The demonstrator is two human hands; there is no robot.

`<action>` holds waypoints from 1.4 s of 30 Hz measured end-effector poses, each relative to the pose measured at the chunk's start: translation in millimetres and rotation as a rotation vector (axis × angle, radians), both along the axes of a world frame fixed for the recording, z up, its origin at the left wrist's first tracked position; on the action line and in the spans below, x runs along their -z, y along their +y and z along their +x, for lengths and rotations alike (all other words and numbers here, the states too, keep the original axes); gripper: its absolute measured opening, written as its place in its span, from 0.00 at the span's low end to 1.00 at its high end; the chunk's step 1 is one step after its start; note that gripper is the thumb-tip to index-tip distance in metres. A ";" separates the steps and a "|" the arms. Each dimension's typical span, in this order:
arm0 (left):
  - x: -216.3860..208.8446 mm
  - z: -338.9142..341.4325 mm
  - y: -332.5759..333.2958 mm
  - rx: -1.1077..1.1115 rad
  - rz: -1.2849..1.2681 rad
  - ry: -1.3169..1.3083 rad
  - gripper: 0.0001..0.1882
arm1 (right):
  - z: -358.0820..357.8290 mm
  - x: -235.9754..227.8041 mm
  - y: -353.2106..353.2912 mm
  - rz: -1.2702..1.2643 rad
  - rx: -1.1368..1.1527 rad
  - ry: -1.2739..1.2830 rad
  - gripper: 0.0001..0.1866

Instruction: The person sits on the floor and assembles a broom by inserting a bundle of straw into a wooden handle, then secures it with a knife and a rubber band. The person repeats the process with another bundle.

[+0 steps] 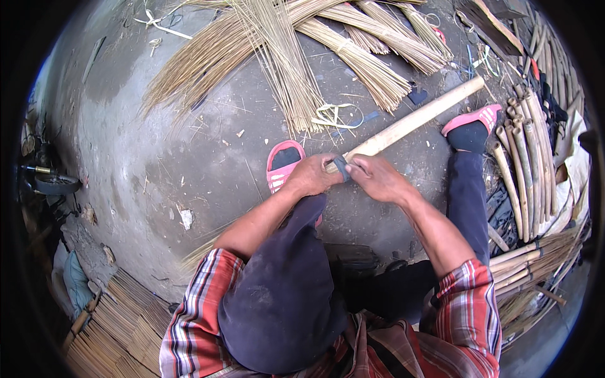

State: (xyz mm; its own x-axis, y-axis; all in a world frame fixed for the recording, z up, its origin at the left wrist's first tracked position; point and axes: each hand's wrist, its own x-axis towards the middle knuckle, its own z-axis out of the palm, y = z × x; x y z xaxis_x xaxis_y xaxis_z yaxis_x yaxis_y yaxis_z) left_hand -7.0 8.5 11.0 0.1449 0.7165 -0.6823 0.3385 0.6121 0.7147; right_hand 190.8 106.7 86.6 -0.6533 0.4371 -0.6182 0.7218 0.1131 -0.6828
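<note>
Where left hand (315,175) grips pole (417,120), near end hidden; right hand (378,179) clamped on dark strip (341,168).

From my head, one wide fisheye view faces steeply down, close above my left hand (318,174) and right hand (380,181), taking in floor (201,157) beyond them and my sleeves (200,318) behind.

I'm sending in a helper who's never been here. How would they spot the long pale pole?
On the grey floor, look between the two pink slippers. From beside the person's right hand, a long pole slants up to the picture's right. Unlike the stalk bundles above, it is a single thick, pale piece.
</note>
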 end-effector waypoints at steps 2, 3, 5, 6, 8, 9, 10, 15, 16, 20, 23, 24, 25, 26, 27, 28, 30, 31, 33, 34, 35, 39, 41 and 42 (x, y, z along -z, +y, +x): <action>4.7 -0.1 -1.6 -0.139 -0.104 -0.190 0.29 | 20.6 1.9 -25.4 -0.067 0.218 0.101 0.12; 6.2 1.9 -0.8 -0.221 -0.106 -0.275 0.27 | 28.0 6.4 -34.6 -0.011 0.223 0.079 0.09; 4.9 4.8 -1.6 -0.305 -0.218 -0.311 0.27 | 28.4 21.9 -57.3 0.135 0.299 0.154 0.09; 2.9 5.7 -1.3 -0.351 -0.261 -0.334 0.27 | 25.4 30.2 -67.8 0.179 0.342 0.110 0.08; -1.6 6.3 1.3 -0.344 -0.263 -0.333 0.29 | 9.9 43.5 -94.3 0.292 0.507 0.245 0.08; -4.4 6.9 1.4 -0.324 -0.239 -0.299 0.30 | 5.6 47.2 -102.2 0.283 0.575 0.246 0.09; -6.7 6.9 2.7 -0.298 -0.231 -0.243 0.30 | 4.9 48.9 -106.7 0.271 0.608 0.226 0.09; -12.1 11.8 9.1 -0.156 -0.208 -0.138 0.31 | -0.2 38.6 -116.5 0.284 0.710 -0.045 0.11; -13.1 12.3 9.7 -0.144 -0.201 -0.127 0.31 | -2.9 36.3 -116.9 0.343 0.723 -0.017 0.12; -18.7 12.8 11.8 -0.152 -0.194 -0.108 0.20 | -19.6 35.2 -120.0 0.486 0.767 0.003 0.12; -23.4 12.8 11.5 -0.065 -0.064 -0.004 0.20 | -26.3 40.1 -120.2 0.631 0.758 -0.041 0.11; -24.9 12.7 11.0 -0.067 -0.107 -0.017 0.21 | -25.3 41.9 -117.9 0.659 0.740 -0.039 0.11; -26.3 13.8 10.1 -0.067 -0.129 -0.021 0.22 | -22.8 42.8 -115.4 0.670 0.720 -0.061 0.10; -27.3 13.1 9.5 -0.072 -0.141 -0.024 0.22 | -20.2 43.9 -112.1 0.659 0.729 -0.055 0.11; -27.5 13.8 9.2 -0.072 -0.156 -0.028 0.29 | -15.1 44.4 -107.8 0.639 0.735 -0.077 0.11; -26.9 13.0 8.7 -0.041 -0.148 -0.025 0.29 | -10.1 44.8 -104.3 0.627 0.739 -0.116 0.11; -25.1 10.7 7.7 0.004 -0.152 -0.004 0.29 | -2.1 43.6 -99.6 0.586 0.654 -0.030 0.11; -23.3 9.3 6.6 0.029 -0.162 -0.033 0.29 | 2.1 42.2 -98.3 0.568 0.613 -0.018 0.11; -17.9 3.7 8.0 0.072 -0.157 -0.086 0.29 | 8.5 38.2 -96.5 0.537 0.519 0.037 0.11; -15.5 0.9 6.9 0.036 -0.196 -0.176 0.29 | 11.6 35.1 -96.8 0.512 0.468 0.074 0.11; -13.5 -1.5 6.1 -0.005 -0.222 -0.265 0.29 | 14.3 31.4 -96.3 0.432 0.413 0.050 0.11; -9.7 -6.1 8.5 0.057 -0.169 -0.418 0.31 | 21.0 19.2 -82.9 0.716 0.315 0.007 0.15; -13.0 -8.5 14.5 0.150 -0.146 -0.305 0.29 | 19.1 19.6 -67.0 0.976 0.099 0.018 0.18; -15.6 -9.3 18.4 0.205 -0.116 -0.240 0.28 | 14.9 22.6 -58.4 1.015 0.015 0.082 0.17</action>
